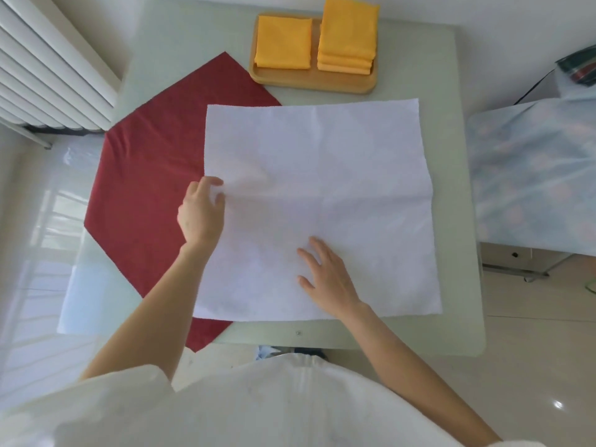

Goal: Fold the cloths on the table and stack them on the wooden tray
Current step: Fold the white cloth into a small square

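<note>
A large square white cloth [319, 204] lay spread flat across the middle of the pale grey-green table [458, 156], its near edge close to the table's front rim; faint crease lines crossed it from side to side and from front to back. The left hand [201, 214] sat at the cloth's left edge about halfway along it, fingers curled, with thumb and fingertips on the border; whether they pinched the fabric or merely touched it could not be told. The right hand [325, 274] rested palm down on the cloth's near half, a little right of the centre line, fingers spread wide and straight, holding nothing. Beneath the white cloth and to its left lay a dark red cloth [145, 195], turned cornerwise so that one point reached toward the far side and another hung past the table's front edge. At the far side of the table stood the rounded rectangular wooden tray [309, 80], well apart from both hands; on it lay a single folded orange cloth [283, 41] at the left, and just beside it at the right a stack of folded orange cloths [348, 37].
</note>
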`<state>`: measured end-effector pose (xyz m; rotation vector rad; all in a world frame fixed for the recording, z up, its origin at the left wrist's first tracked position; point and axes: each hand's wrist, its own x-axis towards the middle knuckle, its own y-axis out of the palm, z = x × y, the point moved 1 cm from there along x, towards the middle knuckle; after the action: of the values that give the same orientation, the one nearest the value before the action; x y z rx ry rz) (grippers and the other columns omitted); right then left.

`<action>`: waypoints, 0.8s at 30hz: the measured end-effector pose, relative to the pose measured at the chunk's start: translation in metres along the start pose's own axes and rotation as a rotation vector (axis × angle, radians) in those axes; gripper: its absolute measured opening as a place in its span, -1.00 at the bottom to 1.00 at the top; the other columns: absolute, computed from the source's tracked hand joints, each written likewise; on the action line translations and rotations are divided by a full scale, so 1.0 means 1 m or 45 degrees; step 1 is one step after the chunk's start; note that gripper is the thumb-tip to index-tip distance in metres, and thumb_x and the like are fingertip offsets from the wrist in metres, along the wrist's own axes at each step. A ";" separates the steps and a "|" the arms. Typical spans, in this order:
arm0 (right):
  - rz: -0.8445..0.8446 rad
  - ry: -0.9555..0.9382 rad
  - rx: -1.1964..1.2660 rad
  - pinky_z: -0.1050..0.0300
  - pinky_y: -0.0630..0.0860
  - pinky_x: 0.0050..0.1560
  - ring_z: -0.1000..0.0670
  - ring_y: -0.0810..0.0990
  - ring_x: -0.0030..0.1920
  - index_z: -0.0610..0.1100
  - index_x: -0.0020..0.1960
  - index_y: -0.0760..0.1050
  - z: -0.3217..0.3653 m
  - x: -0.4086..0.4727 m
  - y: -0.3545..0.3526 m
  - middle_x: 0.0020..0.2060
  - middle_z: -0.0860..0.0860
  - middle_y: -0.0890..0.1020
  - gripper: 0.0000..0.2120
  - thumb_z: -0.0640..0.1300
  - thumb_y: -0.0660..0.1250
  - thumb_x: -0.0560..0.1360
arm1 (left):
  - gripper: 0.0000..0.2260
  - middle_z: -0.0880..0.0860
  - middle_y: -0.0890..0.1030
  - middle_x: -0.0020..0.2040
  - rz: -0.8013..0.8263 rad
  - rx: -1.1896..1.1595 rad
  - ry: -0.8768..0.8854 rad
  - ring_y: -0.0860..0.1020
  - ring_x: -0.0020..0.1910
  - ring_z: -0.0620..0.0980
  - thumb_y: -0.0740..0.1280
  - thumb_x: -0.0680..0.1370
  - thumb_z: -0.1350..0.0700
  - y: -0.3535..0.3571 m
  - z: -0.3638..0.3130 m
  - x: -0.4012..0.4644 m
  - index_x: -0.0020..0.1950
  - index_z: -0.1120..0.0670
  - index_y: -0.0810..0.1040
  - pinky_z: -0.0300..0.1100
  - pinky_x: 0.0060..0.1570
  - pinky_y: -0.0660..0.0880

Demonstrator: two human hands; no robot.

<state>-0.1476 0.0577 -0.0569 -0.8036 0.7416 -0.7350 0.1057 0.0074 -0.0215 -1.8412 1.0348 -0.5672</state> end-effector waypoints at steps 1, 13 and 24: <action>0.014 -0.024 0.003 0.02 0.05 0.45 -0.10 0.03 0.50 -0.15 0.45 0.21 0.004 0.001 0.001 0.49 -0.15 0.09 -0.50 -0.05 0.22 0.56 | -0.73 0.12 0.47 0.15 0.012 0.066 0.014 0.48 0.07 0.20 0.33 0.50 0.14 -0.001 0.010 0.008 0.19 0.01 0.48 0.02 -0.03 0.43; -0.066 -0.095 -0.179 0.10 0.40 -0.19 -0.07 0.45 -0.24 -0.12 -0.17 0.45 -0.031 -0.061 -0.002 -0.24 -0.01 0.49 -0.72 -0.13 0.52 0.25 | -0.80 0.00 0.54 0.06 0.780 0.096 0.741 0.47 0.08 0.00 0.40 0.46 -0.01 0.022 0.030 -0.125 0.03 0.02 0.56 -0.17 -0.02 0.43; -0.273 0.030 -0.101 0.19 0.36 -0.25 -0.04 0.50 -0.22 -0.15 -0.22 0.53 -0.059 -0.105 0.009 -0.24 0.01 0.57 -0.91 -0.22 0.44 0.39 | -0.80 0.00 0.53 -0.04 0.808 0.139 0.825 0.49 -0.07 -0.01 0.41 0.45 -0.01 0.038 0.034 -0.166 0.00 0.05 0.55 -0.16 -0.21 0.43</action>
<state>-0.2477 0.1244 -0.0626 -0.9582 0.7161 -0.9131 0.0252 0.1555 -0.0639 -1.1335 1.8743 -0.8184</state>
